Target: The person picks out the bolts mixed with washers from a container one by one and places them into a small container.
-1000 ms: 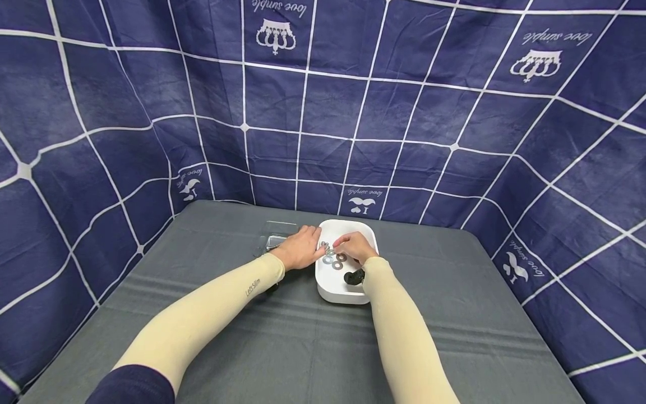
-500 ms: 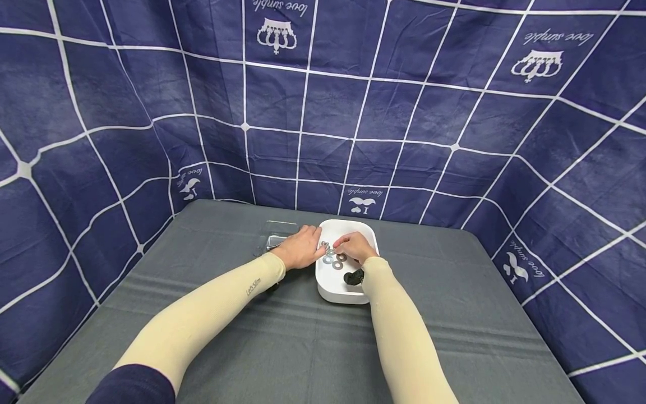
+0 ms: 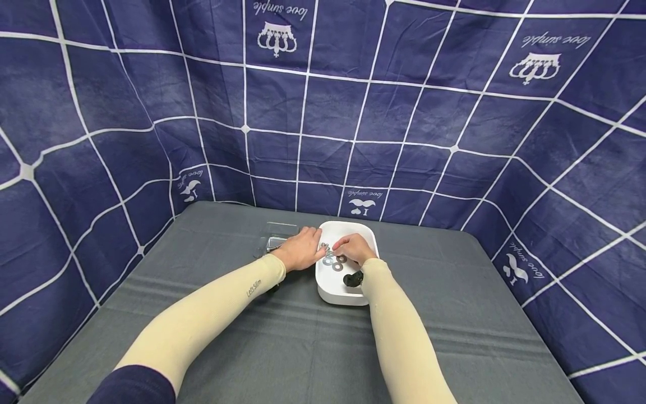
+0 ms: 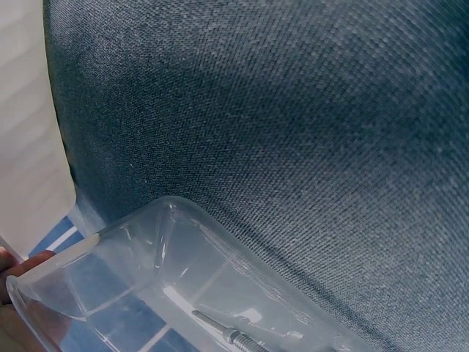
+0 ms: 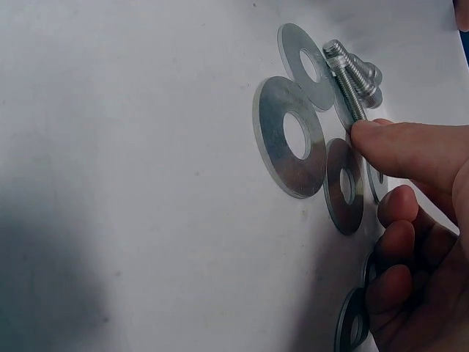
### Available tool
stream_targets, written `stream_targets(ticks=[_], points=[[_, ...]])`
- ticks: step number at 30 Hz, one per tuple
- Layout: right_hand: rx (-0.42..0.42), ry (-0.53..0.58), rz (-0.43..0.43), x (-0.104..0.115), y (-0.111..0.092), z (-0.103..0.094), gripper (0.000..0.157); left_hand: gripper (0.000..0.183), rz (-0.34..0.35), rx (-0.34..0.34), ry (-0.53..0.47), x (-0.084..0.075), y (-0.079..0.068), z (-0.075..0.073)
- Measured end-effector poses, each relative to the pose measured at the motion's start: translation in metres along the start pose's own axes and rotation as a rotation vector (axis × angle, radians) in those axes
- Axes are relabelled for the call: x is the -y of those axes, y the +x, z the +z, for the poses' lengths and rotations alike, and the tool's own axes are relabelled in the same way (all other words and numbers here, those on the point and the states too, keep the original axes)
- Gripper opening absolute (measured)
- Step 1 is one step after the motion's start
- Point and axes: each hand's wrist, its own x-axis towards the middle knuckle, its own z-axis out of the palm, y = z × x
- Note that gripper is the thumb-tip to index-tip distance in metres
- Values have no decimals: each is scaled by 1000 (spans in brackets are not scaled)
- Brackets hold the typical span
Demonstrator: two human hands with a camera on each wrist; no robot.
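Note:
A white plastic tray (image 3: 339, 301) stands near the far side of the table, with several steel washers (image 5: 293, 136) and threaded bolts (image 5: 377, 73) inside. My right hand (image 3: 355, 248) reaches into it, thumb and forefinger pinching one threaded bolt (image 5: 349, 95) that lies close over the washers; its other fingers curl beside them. At the tray's left wall, my left hand (image 3: 301, 247) holds on, thumb over the rim and fingers outside. A clear plastic box (image 4: 165, 242), partly covered by that hand in the head view, sits just left of the tray. Inside this box lies a metal bolt (image 4: 233, 336).
Grey cloth (image 3: 282, 348) covers the table. A blue curtain (image 3: 323, 101) with white grid lines hangs round the back and both sides. On the right wrist, a small black camera (image 3: 353, 279) overlaps the tray's interior.

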Motion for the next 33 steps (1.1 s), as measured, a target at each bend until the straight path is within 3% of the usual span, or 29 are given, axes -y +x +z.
stream_targets(ticks=[11, 33], points=[[19, 44, 31, -1, 0, 0, 6, 62, 20, -14, 2, -2, 1, -1], [25, 3, -1, 2, -3, 2, 8, 60, 26, -41, 41, -1, -3, -2]])
